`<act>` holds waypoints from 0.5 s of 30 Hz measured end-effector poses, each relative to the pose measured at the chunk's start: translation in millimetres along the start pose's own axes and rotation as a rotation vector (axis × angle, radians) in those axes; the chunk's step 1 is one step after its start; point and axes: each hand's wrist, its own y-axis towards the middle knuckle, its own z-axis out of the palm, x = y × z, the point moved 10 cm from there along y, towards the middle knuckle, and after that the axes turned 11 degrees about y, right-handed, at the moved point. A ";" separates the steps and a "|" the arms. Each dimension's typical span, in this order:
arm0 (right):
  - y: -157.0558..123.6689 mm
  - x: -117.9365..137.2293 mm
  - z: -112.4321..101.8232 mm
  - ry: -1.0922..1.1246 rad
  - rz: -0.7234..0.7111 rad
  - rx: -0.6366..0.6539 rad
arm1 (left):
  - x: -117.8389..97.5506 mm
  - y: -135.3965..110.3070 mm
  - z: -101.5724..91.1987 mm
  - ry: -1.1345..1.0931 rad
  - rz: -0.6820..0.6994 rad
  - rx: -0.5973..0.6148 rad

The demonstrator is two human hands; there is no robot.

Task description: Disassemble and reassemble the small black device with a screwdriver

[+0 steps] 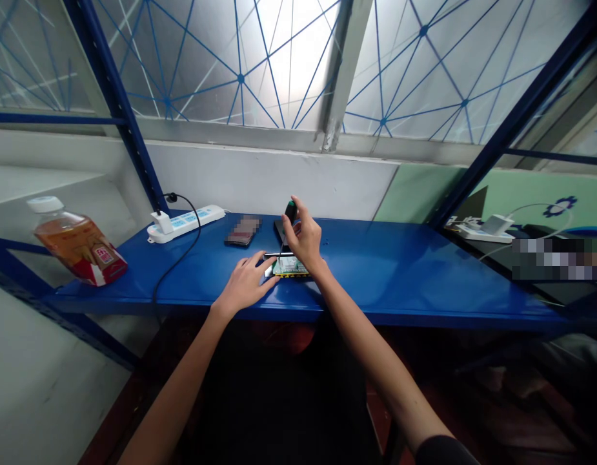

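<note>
— Between the right hand's (pixel 305 240) fingers, what's pinched?
— A screwdriver (pixel 288 223), tip down on the circuit board (pixel 289 266) near the shelf's (pixel 399 271) front edge; left hand (pixel 244 284) lies flat, steadying it.
— Risk?
— A tilted tip could slip and scratch the board.

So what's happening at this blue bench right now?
A person works on a green circuit board lying on the blue table. The left hand rests flat beside it, fingers touching its edge. The right hand holds a screwdriver upright, tip down at the board. Behind lie a dark device and a white power strip; a drink bottle lies at the table's left end.
</note>
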 end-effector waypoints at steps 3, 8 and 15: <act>0.8 1.4 -0.5 -0.029 -0.002 0.008 | -0.7 0.2 -0.7 -0.006 0.005 0.002; 0.0 5.5 2.1 0.008 -0.014 0.051 | -0.8 0.3 -0.2 0.010 0.001 0.006; -0.1 2.6 0.6 -0.026 -0.008 0.016 | -1.0 -0.2 -0.5 0.020 0.005 0.000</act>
